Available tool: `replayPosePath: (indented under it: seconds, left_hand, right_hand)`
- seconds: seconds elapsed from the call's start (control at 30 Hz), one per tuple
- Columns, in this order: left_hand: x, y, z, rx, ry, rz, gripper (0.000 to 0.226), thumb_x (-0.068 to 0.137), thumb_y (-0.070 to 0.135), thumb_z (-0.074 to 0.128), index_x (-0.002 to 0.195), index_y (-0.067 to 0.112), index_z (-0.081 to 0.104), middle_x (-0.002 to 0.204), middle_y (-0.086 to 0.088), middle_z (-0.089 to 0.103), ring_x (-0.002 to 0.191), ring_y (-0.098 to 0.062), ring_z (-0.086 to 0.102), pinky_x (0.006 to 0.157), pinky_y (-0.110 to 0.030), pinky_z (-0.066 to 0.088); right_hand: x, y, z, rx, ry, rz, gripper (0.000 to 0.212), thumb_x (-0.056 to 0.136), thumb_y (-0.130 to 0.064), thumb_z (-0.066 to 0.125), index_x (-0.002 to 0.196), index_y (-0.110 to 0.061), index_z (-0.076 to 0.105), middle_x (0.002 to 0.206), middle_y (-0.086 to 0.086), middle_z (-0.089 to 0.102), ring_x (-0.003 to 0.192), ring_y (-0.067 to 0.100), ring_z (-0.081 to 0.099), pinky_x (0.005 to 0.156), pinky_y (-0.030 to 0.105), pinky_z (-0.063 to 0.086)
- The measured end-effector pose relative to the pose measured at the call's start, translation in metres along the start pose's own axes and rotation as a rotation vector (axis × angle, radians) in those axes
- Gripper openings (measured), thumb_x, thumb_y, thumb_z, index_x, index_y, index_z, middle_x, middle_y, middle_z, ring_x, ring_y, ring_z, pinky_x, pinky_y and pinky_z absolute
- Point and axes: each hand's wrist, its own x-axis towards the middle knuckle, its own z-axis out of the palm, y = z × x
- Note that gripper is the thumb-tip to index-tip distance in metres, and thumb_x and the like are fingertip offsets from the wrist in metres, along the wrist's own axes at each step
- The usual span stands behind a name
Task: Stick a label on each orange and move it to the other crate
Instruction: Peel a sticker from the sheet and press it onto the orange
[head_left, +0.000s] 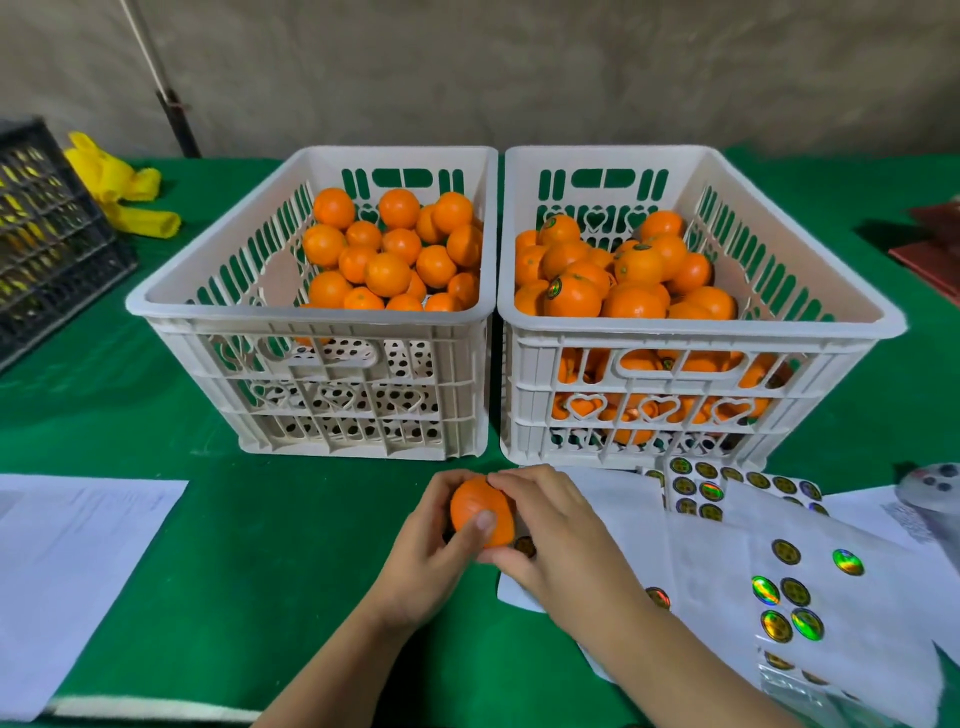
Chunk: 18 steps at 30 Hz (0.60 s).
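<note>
Head view showed an orange (480, 512) held low over the tabletop (291, 545), in front of both crates. Left hand (441, 540) cupped it, thumb curled across its front; right hand (550, 530) pinched its right side, seemingly pressing a label. Right crate (691, 327), holding labelled fruit, lay ahead, nearer the right hand.

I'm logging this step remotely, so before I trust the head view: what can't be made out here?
- Label on the held orange: head view, left hand and right hand cover most of it.
- Fruit low in the left crate: near wall hides it.
- Print on the label sheets: too small.
- Black crate: cut off by the left edge.
</note>
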Motion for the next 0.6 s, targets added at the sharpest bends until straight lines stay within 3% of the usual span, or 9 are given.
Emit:
replayPosePath:
  seconds: [0.1,0.17,0.23,0.33,0.4,0.47,0.53,0.6]
  left_hand:
    - [-0.003,0.009,0.005,-0.058,0.068,0.03,0.057,0.089,0.056,0.069,0.129,0.016,0.057,0.114,0.005,0.069,0.104,-0.014,0.066,0.091,-0.027,0.054]
    - [-0.006,0.021,0.013,-0.127,0.115,0.056,0.063,0.087,0.06,0.072,0.128,0.014,0.058,0.113,0.006,0.07,0.104,-0.012,0.066,0.09,-0.023,0.053]
    - [-0.006,0.04,0.02,-0.195,0.135,0.092,0.069,0.084,0.068,0.076,0.129,0.019,0.06,0.116,0.005,0.071,0.106,-0.01,0.067,0.091,-0.023,0.054]
    - [0.002,0.084,0.018,-0.17,0.062,0.25,0.053,0.095,0.062,0.068,0.14,0.037,0.058,0.136,0.003,0.065,0.124,-0.016,0.062,0.103,-0.03,0.051]
    - [0.016,0.113,0.005,0.073,0.074,0.419,0.049,0.104,0.056,0.057,0.147,0.034,0.053,0.144,0.004,0.061,0.127,-0.023,0.06,0.105,-0.034,0.05]
    - [0.035,0.138,-0.013,0.412,0.174,0.566,0.041,0.106,0.05,0.054,0.141,0.029,0.057,0.139,0.011,0.063,0.12,-0.02,0.062,0.098,-0.037,0.05]
    - [0.055,0.155,-0.033,0.706,0.291,0.6,0.031,0.104,0.044,0.058,0.129,0.028,0.064,0.126,0.016,0.068,0.112,-0.011,0.064,0.097,-0.043,0.046]
    - [0.076,0.165,-0.051,0.94,0.342,0.515,0.025,0.102,0.037,0.063,0.123,0.025,0.069,0.117,0.011,0.073,0.106,-0.017,0.069,0.101,-0.048,0.042]
  right_hand:
    - [0.006,-0.015,-0.006,-0.111,0.052,-0.089,0.065,0.085,-0.046,0.076,0.142,-0.026,0.051,0.134,-0.011,0.052,0.121,0.011,0.05,0.101,0.031,0.05]
    - [0.006,-0.024,-0.019,-0.136,0.071,-0.143,0.064,0.083,-0.04,0.08,0.139,-0.024,0.054,0.128,-0.009,0.056,0.115,0.012,0.054,0.095,0.033,0.054]
    - [0.008,-0.029,-0.04,-0.133,0.122,-0.214,0.065,0.083,-0.038,0.081,0.14,-0.021,0.055,0.127,-0.008,0.056,0.113,0.012,0.056,0.095,0.031,0.053]
    - [0.022,-0.035,-0.083,-0.114,0.337,-0.322,0.062,0.088,-0.041,0.074,0.141,-0.014,0.057,0.124,-0.004,0.057,0.11,0.012,0.056,0.098,0.02,0.044]
    - [0.043,-0.039,-0.115,-0.138,0.473,-0.346,0.062,0.09,-0.046,0.07,0.141,-0.012,0.056,0.121,-0.001,0.057,0.109,0.008,0.052,0.099,0.012,0.037]
    - [0.069,-0.037,-0.143,-0.195,0.556,-0.299,0.065,0.09,-0.046,0.073,0.142,-0.013,0.053,0.123,0.002,0.058,0.11,0.004,0.046,0.101,0.006,0.029]
    - [0.097,-0.03,-0.162,-0.252,0.546,-0.148,0.075,0.088,-0.043,0.077,0.15,-0.02,0.043,0.129,0.004,0.059,0.116,0.012,0.048,0.101,0.014,0.03]
    - [0.124,-0.02,-0.167,-0.366,0.454,-0.004,0.082,0.089,-0.037,0.077,0.156,-0.023,0.033,0.138,0.006,0.057,0.127,0.023,0.047,0.104,0.032,0.037]
